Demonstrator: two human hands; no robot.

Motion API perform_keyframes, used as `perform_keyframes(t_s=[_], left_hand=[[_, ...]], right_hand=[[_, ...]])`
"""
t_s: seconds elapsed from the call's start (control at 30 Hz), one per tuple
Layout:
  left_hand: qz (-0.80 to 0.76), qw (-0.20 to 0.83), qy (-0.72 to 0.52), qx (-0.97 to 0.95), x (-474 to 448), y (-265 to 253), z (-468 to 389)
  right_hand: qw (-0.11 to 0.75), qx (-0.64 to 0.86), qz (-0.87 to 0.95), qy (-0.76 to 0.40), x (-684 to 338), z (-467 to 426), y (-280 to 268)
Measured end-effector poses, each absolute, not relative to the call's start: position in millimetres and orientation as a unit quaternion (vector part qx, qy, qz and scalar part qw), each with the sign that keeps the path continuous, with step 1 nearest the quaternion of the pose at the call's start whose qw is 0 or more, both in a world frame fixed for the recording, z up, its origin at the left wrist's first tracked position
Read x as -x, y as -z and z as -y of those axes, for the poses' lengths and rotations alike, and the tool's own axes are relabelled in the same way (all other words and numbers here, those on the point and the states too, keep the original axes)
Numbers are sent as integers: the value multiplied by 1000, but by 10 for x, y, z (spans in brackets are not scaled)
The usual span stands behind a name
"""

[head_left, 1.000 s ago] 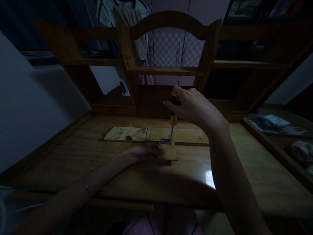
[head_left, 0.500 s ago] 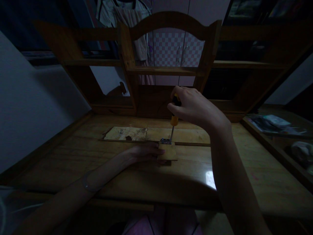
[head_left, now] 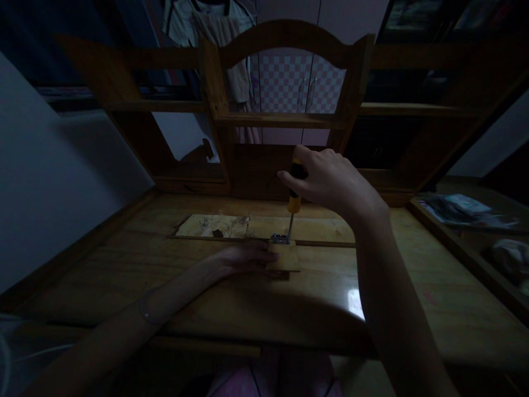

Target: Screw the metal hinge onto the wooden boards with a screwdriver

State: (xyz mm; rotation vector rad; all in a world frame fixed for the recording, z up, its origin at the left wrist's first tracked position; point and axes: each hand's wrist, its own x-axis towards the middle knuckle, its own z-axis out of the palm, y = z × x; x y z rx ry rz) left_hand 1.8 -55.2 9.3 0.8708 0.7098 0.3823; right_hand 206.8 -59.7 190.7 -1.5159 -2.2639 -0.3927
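My right hand (head_left: pixel 326 176) is closed around the yellow and black handle of a screwdriver (head_left: pixel 293 204), which stands nearly upright. Its tip meets the right end of a small metal hinge (head_left: pixel 280 238). That hinge lies at the far edge of a small wooden block (head_left: pixel 285 258). From the left, my left hand (head_left: pixel 248 256) grips the block, thumb on top and the other fingers partly hidden. Behind the block a long wooden strip (head_left: pixel 289 225) lies across the desk, its left part stained and peeling.
The wooden desk (head_left: pixel 124 264) has a shelf unit (head_left: pixel 285 120) along its back. At the right, a raised wooden edge (head_left: pixel 467 253) borders a lower surface with plastic-wrapped items (head_left: pixel 467 205). A drawer edge (head_left: pixel 206 346) shows below the desk front.
My right hand has turned slightly on the screwdriver handle, its thumb now stretched further left. The left hand and the wooden block have hardly moved.
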Motion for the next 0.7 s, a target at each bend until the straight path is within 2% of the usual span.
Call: perform_keyframes(t_s=[0.37,0.7], left_hand=[[-332,822,-164,-432,-27,-70,520],[-339,822,-166,-427,-37,-90,538]], right_hand=[[187,552,808,90,-2052,659,-1975],[182,558,804,95,-2076,639,-1967]])
